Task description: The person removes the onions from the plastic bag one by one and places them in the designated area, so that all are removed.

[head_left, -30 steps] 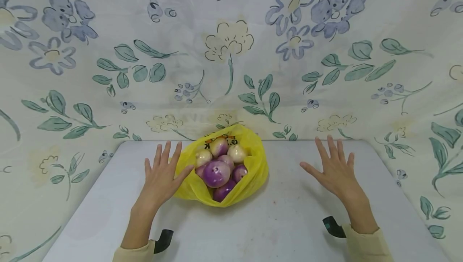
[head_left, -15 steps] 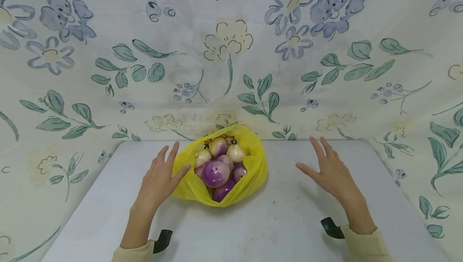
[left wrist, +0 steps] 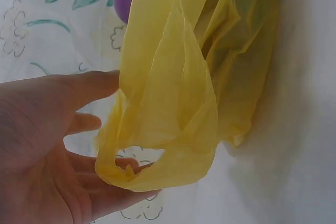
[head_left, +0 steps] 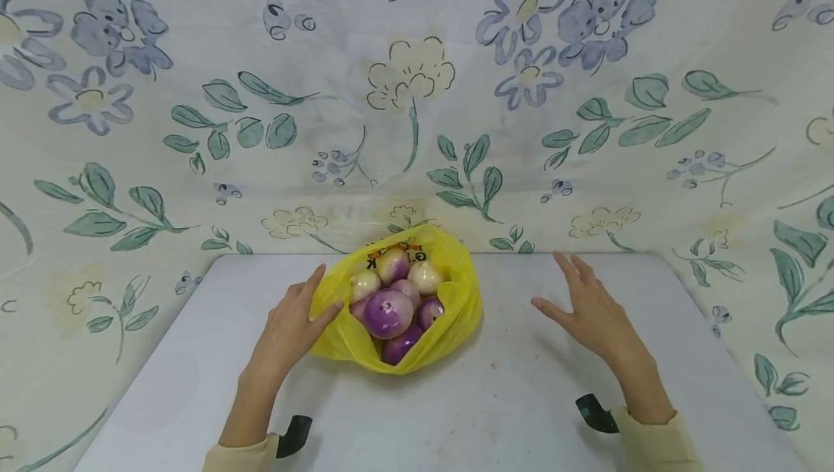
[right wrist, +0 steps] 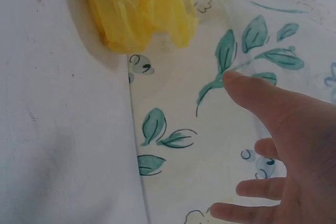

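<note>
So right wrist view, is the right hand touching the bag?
No, floral cloth shows between the right hand and the yellow bag.

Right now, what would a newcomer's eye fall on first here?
First, the bright yellow bag near the middle of the white table's far edge, its mouth open on round purple-and-white vegetables. Next, the bare left hand at the bag's left side and the right hand apart from it, over the table's right half. Behind, floral cloth fills the background.
</note>
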`<act>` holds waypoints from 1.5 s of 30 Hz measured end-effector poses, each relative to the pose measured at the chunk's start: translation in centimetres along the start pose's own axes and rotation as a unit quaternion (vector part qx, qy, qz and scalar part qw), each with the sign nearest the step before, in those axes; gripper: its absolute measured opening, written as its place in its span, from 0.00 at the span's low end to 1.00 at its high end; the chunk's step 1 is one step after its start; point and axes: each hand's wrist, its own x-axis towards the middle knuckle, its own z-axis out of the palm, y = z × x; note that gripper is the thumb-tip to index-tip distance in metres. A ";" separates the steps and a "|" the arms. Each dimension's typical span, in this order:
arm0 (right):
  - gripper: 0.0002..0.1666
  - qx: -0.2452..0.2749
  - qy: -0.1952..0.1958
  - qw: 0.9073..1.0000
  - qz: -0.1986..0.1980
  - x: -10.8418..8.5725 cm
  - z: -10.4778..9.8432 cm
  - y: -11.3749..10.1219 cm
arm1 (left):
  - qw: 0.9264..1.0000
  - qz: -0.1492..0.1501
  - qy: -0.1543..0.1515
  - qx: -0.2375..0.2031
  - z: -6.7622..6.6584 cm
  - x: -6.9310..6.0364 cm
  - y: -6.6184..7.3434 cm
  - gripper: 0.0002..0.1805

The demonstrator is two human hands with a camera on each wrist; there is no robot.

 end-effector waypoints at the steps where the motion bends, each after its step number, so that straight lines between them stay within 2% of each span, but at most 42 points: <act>1: 0.58 0.002 -0.001 1.000 0.000 -0.1 0.0 0.0 | 1.000 0.003 0.001 -0.002 0.0 0.0 0.0 0.41; 11: 0.58 -0.001 0.000 1.000 -0.002 -0.2 0.0 0.0 | 1.000 0.018 0.021 -0.011 0.2 0.3 0.3 0.36; 19: 0.58 0.005 -0.011 1.000 -0.002 -0.4 -0.2 0.0 | 0.997 0.038 0.056 -0.039 0.7 0.3 0.3 0.27; 26: 0.56 0.002 -0.010 1.000 -0.010 -0.2 0.2 -0.4 | 0.997 0.034 0.050 -0.053 0.7 0.6 0.4 0.23; 33: 0.54 -0.004 -0.009 0.999 -0.039 0.3 1.4 -1.2 | 0.996 0.046 0.061 -0.054 0.5 0.8 0.5 0.21; 39: 0.52 0.002 -0.002 0.998 -0.069 0.7 2.1 -2.8 | 0.995 0.048 0.066 -0.053 0.3 0.8 0.4 0.21; 45: 0.50 0.001 -0.004 0.997 -0.083 0.7 2.9 -4.1 | 0.995 0.041 0.064 -0.059 0.8 0.7 0.1 0.21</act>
